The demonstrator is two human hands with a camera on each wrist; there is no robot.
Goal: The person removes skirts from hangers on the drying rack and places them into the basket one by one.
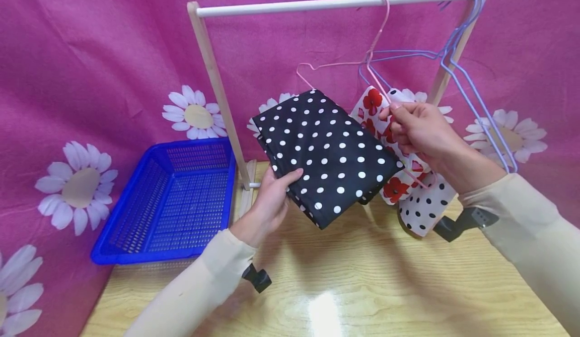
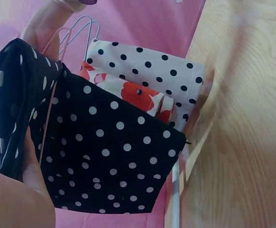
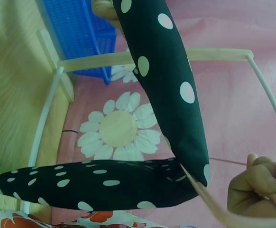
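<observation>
My left hand (image 1: 271,198) grips the left edge of a folded black cloth with white dots (image 1: 323,150), thumb on top. A pink hanger (image 1: 370,55) hooks over the rack's rail, and my right hand (image 1: 423,128) pinches its right arm. In the left wrist view the black cloth (image 2: 114,152) folds around the hanger's bar (image 2: 48,118), one part on each side. From the right wrist, the cloth (image 3: 166,95) bends in a V near the hanger's corner, beside my right hand (image 3: 256,187). My left fingers under the cloth are mostly hidden.
The rack's white rail (image 1: 290,8) spans wooden posts. Blue hangers (image 1: 480,110) hang at its right end. Behind the black cloth hang a red-flowered cloth (image 1: 395,190) and a white cloth with black dots (image 1: 423,211). A blue basket (image 1: 101,241) stands left on the wooden table (image 1: 385,286).
</observation>
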